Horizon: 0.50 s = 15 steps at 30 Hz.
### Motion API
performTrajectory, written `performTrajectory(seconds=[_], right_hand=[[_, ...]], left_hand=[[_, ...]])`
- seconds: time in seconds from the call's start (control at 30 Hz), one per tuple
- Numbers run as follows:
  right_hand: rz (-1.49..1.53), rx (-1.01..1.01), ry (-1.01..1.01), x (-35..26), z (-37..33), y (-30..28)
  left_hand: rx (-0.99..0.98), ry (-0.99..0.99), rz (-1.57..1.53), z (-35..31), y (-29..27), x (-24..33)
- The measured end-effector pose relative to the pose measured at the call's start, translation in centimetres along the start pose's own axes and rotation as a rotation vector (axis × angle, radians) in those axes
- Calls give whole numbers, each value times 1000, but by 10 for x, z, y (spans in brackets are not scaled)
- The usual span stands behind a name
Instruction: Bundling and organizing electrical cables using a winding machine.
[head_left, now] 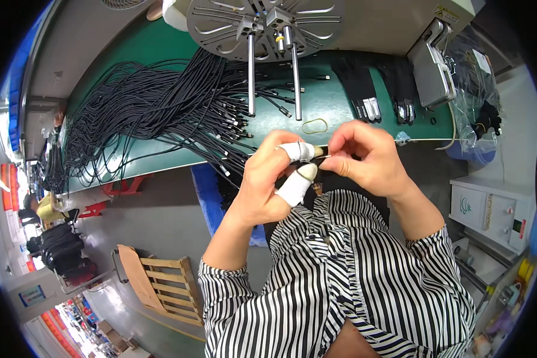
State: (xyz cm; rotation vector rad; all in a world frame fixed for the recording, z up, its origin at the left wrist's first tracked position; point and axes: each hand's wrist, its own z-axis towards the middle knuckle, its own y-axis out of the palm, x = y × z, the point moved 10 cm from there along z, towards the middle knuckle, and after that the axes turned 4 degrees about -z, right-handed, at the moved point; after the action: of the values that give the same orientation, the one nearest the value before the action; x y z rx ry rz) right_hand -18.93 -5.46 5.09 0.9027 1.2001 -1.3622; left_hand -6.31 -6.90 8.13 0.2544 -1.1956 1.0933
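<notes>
My left hand [262, 179] and my right hand [371, 156] meet in front of my chest, just off the front edge of the green worktable [191, 156]. White tape wraps the left thumb and forefinger, with pale covers over their tips. Both hands are closed in a pinch around something thin and small between the fingertips, too small to name. Beyond the left hand spreads a large heap of black cables [143, 101], metal plugs toward me. A yellowish rubber band [314, 126] lies on the table just past my fingers.
A slotted round metal plate [322, 25] with two posts [296, 83] overhangs the table. Two bundles of black cables [358, 83] [397, 80] lie at the right, beside a grey metal machine part [429, 71]. A white cabinet [489, 209] stands right; a wooden pallet [173, 283] is behind left.
</notes>
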Motion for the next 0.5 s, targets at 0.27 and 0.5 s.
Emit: performTrajectory(seconds=[0.27,0.5], right_hand=[[-476,327,-551,-60,24,-18],[-421,561,-260,-9,81,-41]], left_hand=[[-32,19,489,45,-33,30],[262,97,494,91,-82,-25]])
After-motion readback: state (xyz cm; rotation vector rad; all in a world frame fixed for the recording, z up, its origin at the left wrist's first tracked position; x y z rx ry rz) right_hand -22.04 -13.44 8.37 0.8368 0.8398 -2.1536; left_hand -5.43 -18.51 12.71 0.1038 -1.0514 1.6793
